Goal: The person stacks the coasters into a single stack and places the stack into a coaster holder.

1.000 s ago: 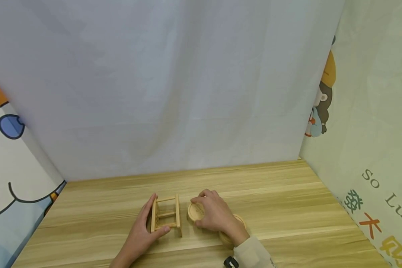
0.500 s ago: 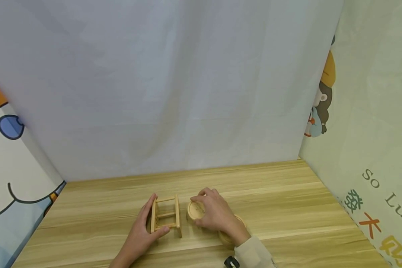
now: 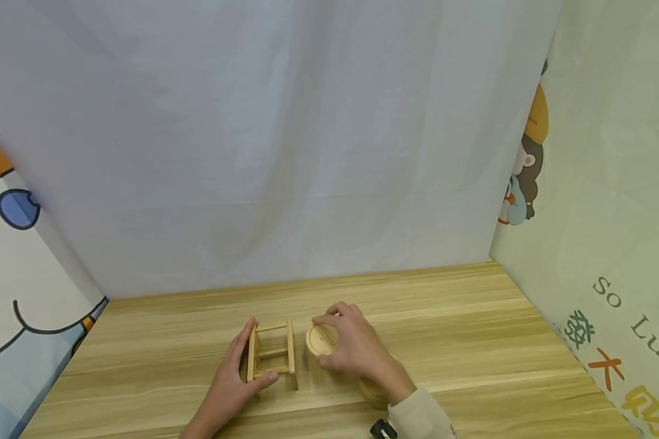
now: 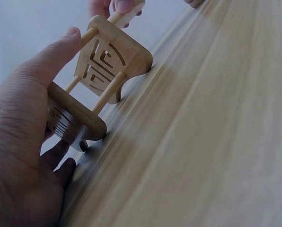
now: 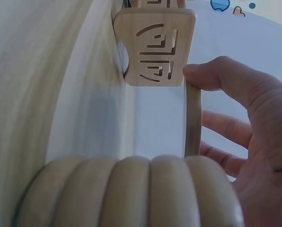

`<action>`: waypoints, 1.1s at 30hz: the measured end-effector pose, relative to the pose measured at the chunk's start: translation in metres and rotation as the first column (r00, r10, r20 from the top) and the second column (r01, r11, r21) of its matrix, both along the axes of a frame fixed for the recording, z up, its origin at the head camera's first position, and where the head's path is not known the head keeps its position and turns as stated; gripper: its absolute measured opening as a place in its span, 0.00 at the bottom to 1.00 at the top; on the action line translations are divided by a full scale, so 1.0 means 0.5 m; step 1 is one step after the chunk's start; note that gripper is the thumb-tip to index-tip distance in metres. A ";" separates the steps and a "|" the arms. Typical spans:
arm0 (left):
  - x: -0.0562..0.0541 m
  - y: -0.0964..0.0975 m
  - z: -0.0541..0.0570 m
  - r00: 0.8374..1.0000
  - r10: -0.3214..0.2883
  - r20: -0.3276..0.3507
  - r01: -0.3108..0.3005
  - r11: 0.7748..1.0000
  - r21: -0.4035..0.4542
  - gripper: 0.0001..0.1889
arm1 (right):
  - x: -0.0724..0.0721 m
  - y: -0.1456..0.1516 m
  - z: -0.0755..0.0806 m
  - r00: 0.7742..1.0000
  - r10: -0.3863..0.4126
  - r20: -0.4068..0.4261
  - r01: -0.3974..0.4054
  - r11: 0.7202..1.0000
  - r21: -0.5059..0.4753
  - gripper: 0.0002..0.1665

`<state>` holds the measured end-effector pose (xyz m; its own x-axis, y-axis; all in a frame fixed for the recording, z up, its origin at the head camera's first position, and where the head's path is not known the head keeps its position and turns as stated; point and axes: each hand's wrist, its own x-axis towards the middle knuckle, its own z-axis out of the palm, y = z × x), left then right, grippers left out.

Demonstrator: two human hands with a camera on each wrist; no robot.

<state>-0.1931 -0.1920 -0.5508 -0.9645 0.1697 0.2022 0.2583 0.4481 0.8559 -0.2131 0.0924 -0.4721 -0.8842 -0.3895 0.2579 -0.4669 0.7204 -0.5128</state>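
Head view: disc (image 3: 321, 341) pinched beside rack (image 3: 291, 347)

The right hand (image 3: 357, 347) pinches the disc just right of the rack, gripped by the left hand (image 3: 230, 375). Left wrist view: the rack rests on the table (image 4: 207, 123); looking light and stiff, it is best steadied by panel (image 4: 79, 111) and rail (image 4: 109, 93). Right wrist view: the disc, raised off the table, is likely light, rigid and smooth, suiting an edge pinch.

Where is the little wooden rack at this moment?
In the head view, the wooden rack stands low, left of centre, between the left hand and the round disc.
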 end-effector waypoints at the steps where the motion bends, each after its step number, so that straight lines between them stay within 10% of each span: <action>1: 0.000 0.000 0.000 1.000 0.000 -0.001 0.000 1.000 0.000 0.60 | 0.002 0.001 0.001 1.000 -0.002 0.000 0.002 1.000 -0.004 0.41; 33: 0.001 0.002 0.001 1.000 0.004 0.004 -0.004 1.000 -0.015 0.60 | 0.067 0.022 0.018 0.986 0.020 -0.163 -0.024 0.999 -0.026 0.39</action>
